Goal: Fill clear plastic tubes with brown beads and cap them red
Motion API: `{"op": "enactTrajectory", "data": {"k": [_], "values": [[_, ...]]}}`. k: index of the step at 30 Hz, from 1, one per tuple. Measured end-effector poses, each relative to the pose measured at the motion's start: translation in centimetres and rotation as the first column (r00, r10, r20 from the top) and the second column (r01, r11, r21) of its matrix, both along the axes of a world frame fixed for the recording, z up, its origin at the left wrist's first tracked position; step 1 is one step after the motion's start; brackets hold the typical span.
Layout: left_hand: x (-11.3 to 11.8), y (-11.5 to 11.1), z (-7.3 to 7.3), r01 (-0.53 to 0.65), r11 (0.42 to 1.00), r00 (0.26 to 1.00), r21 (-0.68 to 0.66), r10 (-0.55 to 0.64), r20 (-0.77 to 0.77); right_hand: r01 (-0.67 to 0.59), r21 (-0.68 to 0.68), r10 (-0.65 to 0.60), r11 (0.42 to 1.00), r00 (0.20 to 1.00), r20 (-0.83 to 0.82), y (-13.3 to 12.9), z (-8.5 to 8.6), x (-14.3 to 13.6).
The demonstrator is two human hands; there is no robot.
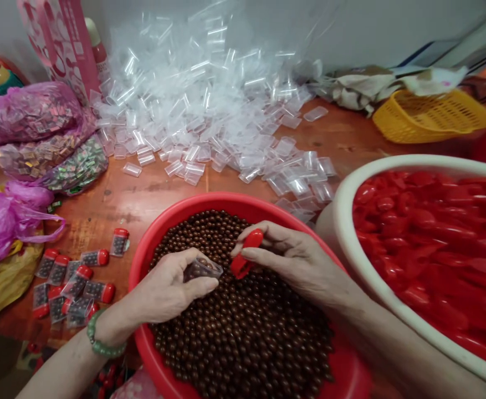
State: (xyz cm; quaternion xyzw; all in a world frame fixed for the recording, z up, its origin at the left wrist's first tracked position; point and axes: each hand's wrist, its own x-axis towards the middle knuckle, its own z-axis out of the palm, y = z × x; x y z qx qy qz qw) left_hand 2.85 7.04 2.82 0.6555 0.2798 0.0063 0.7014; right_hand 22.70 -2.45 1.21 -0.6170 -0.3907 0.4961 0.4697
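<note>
A red basin [143, 244] full of small round brown balls [243, 327] stands in front of me. Over the balls, my left hand [176, 285] grips a clear plastic container [203, 268] with some brown balls inside, its open end toward the right. My right hand [280, 255] pinches a red plastic cap [246, 254] between thumb and fingers, just right of the container and apart from it. Several filled containers with red caps [76, 282] lie in a loose group on the wooden table left of the basin.
Clear empty containers [209, 111] are heaped behind the basin. A white tub [344, 205] of red caps stands at the right, a yellow basket [434, 116] behind it. Pink bags [30, 113] of small pieces sit at the left.
</note>
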Motion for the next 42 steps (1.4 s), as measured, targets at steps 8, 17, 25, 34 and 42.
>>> {"op": "enactTrajectory", "data": {"k": [8,17,25,34,42], "values": [[0.2,-0.4,-0.2,-0.189,0.877,0.962,-0.443,0.256,0.097,-0.091,0.304,0.03,0.948,0.979,0.2,-0.1,0.5,-1.3],[0.2,-0.4,-0.3,-0.186,0.982,0.967,-0.022,0.187,0.174,-0.311,0.291,0.059,0.905,0.768,0.638,0.0,0.5,-1.8],[0.2,-0.3,-0.6,-0.168,0.985,0.971,-0.029,0.17,0.166,-0.422,0.329,-0.004,0.845,0.61,0.793,1.1,0.4,-2.3],[-0.3,0.7,0.0,-0.014,0.949,0.981,0.315,-0.048,0.187,-0.251,0.388,-0.056,0.887,0.774,0.63,1.0,1.5,-1.6],[-0.1,1.1,-0.8,-0.049,0.997,0.974,0.058,0.035,0.225,-0.209,0.41,-0.061,0.888,0.83,0.555,0.5,1.5,-1.9]]}}
